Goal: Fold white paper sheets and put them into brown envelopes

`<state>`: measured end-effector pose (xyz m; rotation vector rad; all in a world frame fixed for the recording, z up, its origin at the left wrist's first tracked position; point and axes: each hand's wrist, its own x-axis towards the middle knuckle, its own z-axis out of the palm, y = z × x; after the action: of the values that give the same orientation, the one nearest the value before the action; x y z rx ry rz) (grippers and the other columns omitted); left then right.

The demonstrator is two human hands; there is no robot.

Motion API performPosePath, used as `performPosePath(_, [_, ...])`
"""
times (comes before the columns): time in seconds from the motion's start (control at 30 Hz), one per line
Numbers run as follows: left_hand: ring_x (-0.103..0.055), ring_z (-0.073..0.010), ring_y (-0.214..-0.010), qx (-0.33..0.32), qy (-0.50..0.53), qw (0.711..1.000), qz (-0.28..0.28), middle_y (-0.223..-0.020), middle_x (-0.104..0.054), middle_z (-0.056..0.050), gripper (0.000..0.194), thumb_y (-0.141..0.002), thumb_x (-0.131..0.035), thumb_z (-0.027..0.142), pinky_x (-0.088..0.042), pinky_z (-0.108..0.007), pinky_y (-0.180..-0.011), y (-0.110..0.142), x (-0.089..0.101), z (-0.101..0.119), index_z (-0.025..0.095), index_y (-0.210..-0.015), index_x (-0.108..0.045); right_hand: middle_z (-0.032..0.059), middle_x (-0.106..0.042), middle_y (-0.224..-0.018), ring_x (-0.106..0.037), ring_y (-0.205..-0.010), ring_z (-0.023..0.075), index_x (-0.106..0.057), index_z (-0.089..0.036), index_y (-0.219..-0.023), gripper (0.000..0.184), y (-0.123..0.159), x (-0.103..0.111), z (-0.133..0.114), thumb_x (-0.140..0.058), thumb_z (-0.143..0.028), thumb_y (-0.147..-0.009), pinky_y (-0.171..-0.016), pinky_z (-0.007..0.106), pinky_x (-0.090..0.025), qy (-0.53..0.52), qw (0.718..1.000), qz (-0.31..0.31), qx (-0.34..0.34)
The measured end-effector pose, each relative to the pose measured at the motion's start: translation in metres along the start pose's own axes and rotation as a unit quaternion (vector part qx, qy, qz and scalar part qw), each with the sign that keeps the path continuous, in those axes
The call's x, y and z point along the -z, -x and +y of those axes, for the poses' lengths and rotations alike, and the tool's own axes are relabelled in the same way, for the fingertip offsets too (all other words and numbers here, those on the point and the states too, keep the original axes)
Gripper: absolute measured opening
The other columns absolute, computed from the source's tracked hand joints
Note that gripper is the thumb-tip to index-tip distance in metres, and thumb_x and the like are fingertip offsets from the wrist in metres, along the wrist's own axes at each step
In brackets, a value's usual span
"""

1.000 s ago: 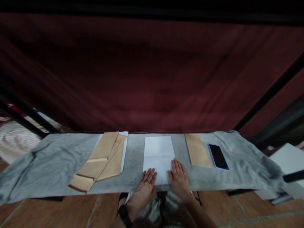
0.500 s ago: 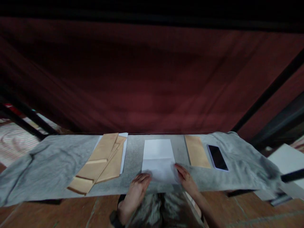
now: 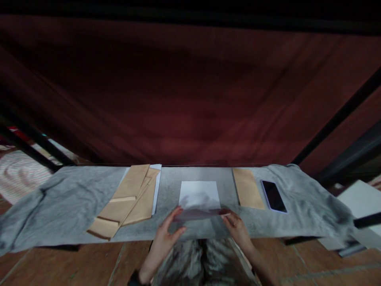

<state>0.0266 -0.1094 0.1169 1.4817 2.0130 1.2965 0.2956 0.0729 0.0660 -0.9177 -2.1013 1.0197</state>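
A white sheet of paper lies in the middle of the grey cloth on the table. Its near part is lifted off the cloth and curls up toward the far edge. My left hand pinches the lifted near-left corner. My right hand pinches the lifted near-right corner. Both hands are closed on the paper's near edge, just above the table's front.
A fan of several brown envelopes on white sheets lies to the left. One brown envelope and a dark phone lie to the right. A dark red curtain hangs behind the table. Tiled floor shows below.
My hands lay flat on the sheet's near end, then gripped its near corners. Now they have raised that edge, so the near part folds up over the far part.
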Motion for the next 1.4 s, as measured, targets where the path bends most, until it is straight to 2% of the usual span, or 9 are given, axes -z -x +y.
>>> performPosePath(0.07, [-0.066, -0.0248, -0.118, 0.068, 0.035, 0.996, 0.043, -0.131, -0.069, -0.009, 0.067, -0.088, -0.064, 0.044, -0.054, -0.041, -0.100, -0.010, -0.008, -0.017, 0.025, -0.149, -0.042, 0.0078, -0.077, -0.101, -0.072, -0.099, 0.0259, -0.075, -0.024, -0.100, 0.035, -0.004, -0.001, -0.003, -0.049, -0.046, -0.098, -0.091, 0.038, -0.058, -0.019, 1.000, 0.010, -0.021])
performPosePath(0.2, [-0.067, -0.0244, -0.113, 0.117, 0.024, 0.992, 0.034, -0.126, -0.070, -0.010, 0.057, -0.087, -0.059, 0.036, -0.054, -0.041, -0.098, -0.034, -0.027, -0.037, 0.019, -0.140, -0.051, 0.0088, -0.078, -0.097, -0.073, -0.095, 0.0263, -0.073, -0.022, -0.099, 0.044, -0.016, -0.004, -0.006, -0.044, -0.055, -0.098, -0.082, 0.035, -0.059, -0.025, 0.998, 0.047, -0.044])
performPosePath(0.43, [-0.070, -0.0224, -0.093, 0.136, -0.094, 0.985, 0.041, -0.095, -0.074, -0.006, 0.034, -0.090, -0.054, 0.022, -0.054, -0.037, -0.088, -0.063, -0.041, -0.030, 0.019, -0.121, -0.065, 0.0078, -0.076, -0.083, -0.071, -0.076, 0.0237, -0.069, -0.022, -0.094, 0.051, -0.040, -0.010, -0.005, -0.039, -0.063, -0.096, -0.070, 0.032, -0.055, 0.028, 0.994, 0.080, -0.069])
performPosePath(0.63, [-0.070, -0.0182, -0.080, 0.167, -0.099, 0.981, 0.014, -0.085, -0.073, -0.003, 0.041, -0.091, -0.054, 0.021, -0.053, -0.029, -0.077, -0.059, -0.041, -0.028, 0.015, -0.132, -0.058, 0.0073, -0.076, -0.089, -0.072, -0.076, 0.0239, -0.058, -0.018, -0.130, 0.050, -0.043, -0.017, 0.009, -0.042, -0.051, -0.096, -0.069, 0.033, -0.056, 0.060, 0.992, 0.092, -0.055])
performPosePath(0.77, [-0.072, -0.0191, -0.084, 0.191, -0.144, 0.971, 0.003, -0.093, -0.074, -0.006, 0.049, -0.093, -0.051, 0.020, -0.052, -0.028, -0.077, -0.052, -0.042, -0.019, 0.014, -0.142, -0.049, 0.0093, -0.075, -0.096, -0.073, -0.083, 0.0256, -0.045, -0.019, -0.146, 0.052, -0.042, -0.027, 0.018, -0.040, -0.037, -0.098, -0.073, 0.036, -0.057, 0.137, 0.985, 0.096, -0.030])
performPosePath(1.0, [-0.071, -0.0226, -0.102, 0.180, -0.241, 0.954, -0.006, -0.116, -0.073, -0.012, 0.047, -0.096, -0.047, 0.020, -0.053, -0.031, -0.086, -0.050, -0.045, -0.010, 0.017, -0.143, -0.049, 0.0152, -0.068, -0.118, -0.070, -0.088, 0.0259, -0.049, -0.020, -0.145, 0.049, -0.047, -0.039, 0.022, -0.034, -0.027, -0.099, -0.073, 0.039, -0.058, 0.281, 0.955, 0.090, -0.002])
performPosePath(1.17, [-0.069, -0.0214, -0.104, 0.152, -0.286, 0.946, -0.023, -0.123, -0.069, -0.010, 0.038, -0.096, -0.046, 0.020, -0.052, -0.031, -0.091, -0.047, -0.044, -0.010, 0.021, -0.132, -0.058, 0.0141, -0.060, -0.136, -0.061, -0.119, 0.0275, -0.048, -0.022, -0.147, 0.049, -0.046, -0.049, 0.010, -0.034, -0.022, -0.100, -0.098, 0.046, -0.051, 0.314, 0.942, 0.102, 0.058])
performPosePath(1.3, [-0.064, -0.0264, -0.113, 0.097, -0.358, 0.928, -0.014, -0.124, -0.066, -0.014, 0.041, -0.096, -0.040, 0.015, -0.049, -0.040, -0.099, -0.048, -0.049, -0.004, 0.017, -0.132, -0.060, 0.0101, -0.048, -0.154, -0.047, -0.138, 0.0260, -0.046, -0.023, -0.149, 0.048, -0.042, -0.068, -0.006, -0.036, -0.028, -0.103, -0.111, 0.046, -0.042, 0.310, 0.943, 0.039, 0.116])
performPosePath(1.4, [-0.051, -0.0293, -0.134, 0.021, -0.359, 0.933, -0.027, -0.143, -0.055, -0.017, 0.047, -0.098, -0.036, 0.015, -0.042, -0.046, -0.110, -0.053, -0.066, 0.002, 0.015, -0.142, -0.053, 0.0118, -0.043, -0.158, -0.041, -0.144, 0.0276, -0.045, -0.019, -0.150, 0.049, -0.038, -0.082, -0.012, -0.039, -0.028, -0.102, -0.116, 0.050, -0.036, 0.337, 0.933, 0.007, 0.126])
